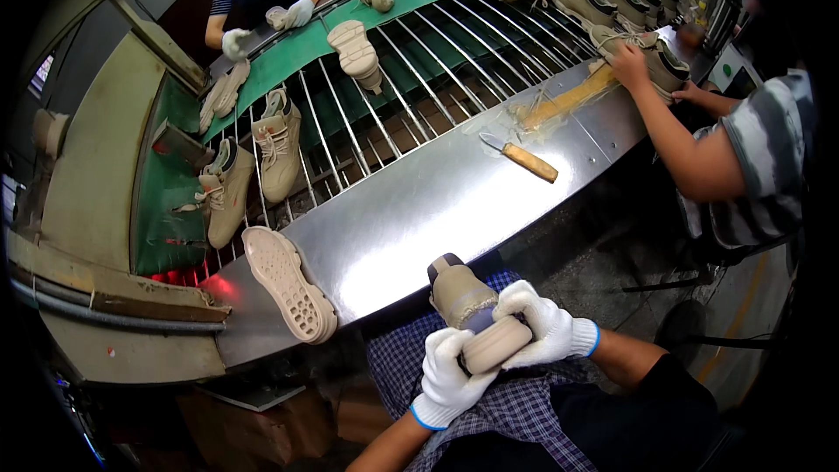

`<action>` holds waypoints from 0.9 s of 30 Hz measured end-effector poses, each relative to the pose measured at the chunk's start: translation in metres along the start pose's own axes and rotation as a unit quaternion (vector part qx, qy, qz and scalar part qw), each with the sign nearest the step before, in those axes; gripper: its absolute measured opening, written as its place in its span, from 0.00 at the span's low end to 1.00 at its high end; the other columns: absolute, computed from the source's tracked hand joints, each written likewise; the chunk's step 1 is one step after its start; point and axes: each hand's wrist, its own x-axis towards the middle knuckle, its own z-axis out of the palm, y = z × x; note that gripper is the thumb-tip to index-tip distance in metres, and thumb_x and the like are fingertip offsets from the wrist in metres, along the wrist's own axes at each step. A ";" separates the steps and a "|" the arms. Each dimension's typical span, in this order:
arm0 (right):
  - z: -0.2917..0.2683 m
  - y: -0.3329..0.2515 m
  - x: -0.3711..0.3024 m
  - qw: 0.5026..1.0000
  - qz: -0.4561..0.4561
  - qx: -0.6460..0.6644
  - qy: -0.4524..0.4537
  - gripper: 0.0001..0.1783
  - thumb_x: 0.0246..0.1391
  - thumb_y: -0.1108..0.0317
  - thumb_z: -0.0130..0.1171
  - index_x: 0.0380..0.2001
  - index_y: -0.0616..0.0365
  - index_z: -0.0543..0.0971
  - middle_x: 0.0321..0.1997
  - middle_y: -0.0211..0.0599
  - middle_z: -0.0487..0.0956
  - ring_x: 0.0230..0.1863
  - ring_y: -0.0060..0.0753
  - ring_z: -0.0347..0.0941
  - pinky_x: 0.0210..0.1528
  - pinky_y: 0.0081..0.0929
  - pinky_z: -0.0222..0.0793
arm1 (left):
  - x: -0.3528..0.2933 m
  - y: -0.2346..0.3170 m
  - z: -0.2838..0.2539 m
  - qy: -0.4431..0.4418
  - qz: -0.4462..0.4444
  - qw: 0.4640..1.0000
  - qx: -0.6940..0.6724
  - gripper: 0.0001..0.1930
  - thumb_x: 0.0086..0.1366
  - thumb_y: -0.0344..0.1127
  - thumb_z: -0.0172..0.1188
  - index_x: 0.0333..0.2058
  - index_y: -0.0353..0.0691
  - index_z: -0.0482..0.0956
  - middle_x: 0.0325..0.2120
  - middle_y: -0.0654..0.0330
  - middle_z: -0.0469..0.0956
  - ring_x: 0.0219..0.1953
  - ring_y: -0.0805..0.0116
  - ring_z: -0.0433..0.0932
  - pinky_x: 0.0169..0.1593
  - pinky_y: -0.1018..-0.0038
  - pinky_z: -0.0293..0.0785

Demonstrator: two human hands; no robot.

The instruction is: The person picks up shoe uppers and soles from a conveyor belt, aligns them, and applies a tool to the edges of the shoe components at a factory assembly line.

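Over my lap, both my gloved hands close round a beige shoe sole. My left hand grips its left end, and my right hand grips the right end, fingers curled over it. Just beyond the sole, a beige shoe upper with a dark heel collar points away from me; the sole looks pressed against its near part, but my fingers hide where they meet. On the metal bench edge to the left lies a loose beige sole, tread side up.
A wooden-handled knife lies on the metal ledge. Beyond it, a roller conveyor carries several shoes and soles. A co-worker at the right handles a shoe; another person in gloves works across the conveyor.
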 end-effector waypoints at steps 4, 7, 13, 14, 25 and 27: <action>0.000 0.001 0.004 1.000 -0.004 0.027 0.013 0.44 0.38 0.55 0.89 0.54 0.57 0.73 0.50 0.42 0.77 0.50 0.41 0.76 0.51 0.37 0.77 | 0.003 -0.007 -0.003 -0.016 -0.005 1.000 -0.017 0.39 0.42 0.34 0.87 0.50 0.37 0.72 0.45 0.52 0.74 0.44 0.54 0.77 0.47 0.61 0.77; -0.003 0.008 0.009 0.998 0.011 0.056 -0.004 0.44 0.37 0.54 0.90 0.53 0.56 0.73 0.49 0.40 0.76 0.49 0.39 0.76 0.48 0.35 0.77 | 0.013 -0.005 -0.016 -0.070 -0.048 0.995 -0.055 0.38 0.43 0.35 0.87 0.49 0.37 0.72 0.45 0.53 0.74 0.45 0.56 0.76 0.48 0.62 0.76; -0.005 0.022 0.019 0.995 0.055 0.082 -0.035 0.43 0.38 0.53 0.90 0.52 0.55 0.73 0.47 0.38 0.76 0.46 0.36 0.74 0.45 0.33 0.76 | 0.023 -0.016 -0.018 -0.064 -0.057 0.992 -0.087 0.37 0.46 0.31 0.86 0.50 0.38 0.70 0.39 0.54 0.75 0.38 0.60 0.77 0.38 0.68 0.77; -0.005 0.024 0.019 0.993 0.065 0.088 -0.038 0.43 0.38 0.53 0.89 0.52 0.55 0.73 0.47 0.38 0.76 0.45 0.35 0.74 0.45 0.33 0.76 | 0.023 -0.019 -0.016 -0.059 -0.054 0.993 -0.090 0.37 0.46 0.31 0.86 0.51 0.38 0.70 0.39 0.54 0.75 0.38 0.61 0.77 0.38 0.68 0.76; 0.005 0.045 -0.001 0.963 0.233 0.105 -0.079 0.57 0.34 0.48 0.90 0.62 0.55 0.66 0.49 0.40 0.73 0.46 0.36 0.73 0.47 0.35 0.77 | 0.007 -0.036 -0.014 -0.124 -0.247 0.947 -0.163 0.40 0.46 0.37 0.89 0.50 0.41 0.66 0.39 0.61 0.73 0.39 0.71 0.73 0.40 0.73 0.73; 0.010 0.048 -0.013 0.934 0.328 0.052 -0.128 0.64 0.36 0.45 0.88 0.69 0.57 0.60 0.54 0.45 0.72 0.50 0.42 0.76 0.53 0.40 0.79 | -0.011 -0.042 -0.014 -0.137 -0.415 0.873 -0.216 0.39 0.47 0.38 0.89 0.48 0.41 0.66 0.39 0.62 0.74 0.39 0.74 0.75 0.41 0.74 0.75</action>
